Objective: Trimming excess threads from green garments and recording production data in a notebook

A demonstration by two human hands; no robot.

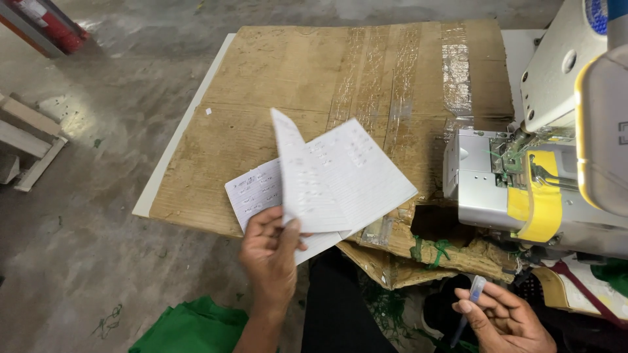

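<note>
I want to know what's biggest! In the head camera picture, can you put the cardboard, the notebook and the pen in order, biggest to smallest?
1. Cardboard sheet, by far the largest.
2. Open notebook, held up by the left hand.
3. Pen in the right hand, smallest, though nearer the camera.

A single head-worn camera looks steeply down, close above the hands (268,252), onto the cardboard-covered counter (261,98) just beyond them.

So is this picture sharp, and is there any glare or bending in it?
Head view: mostly sharp, though the notebook writing is too small to read; glare streaks on the clear tape and the wet-looking floor; the table edge leans from wide-angle distortion; the right hand with its pen is slightly soft.
</note>
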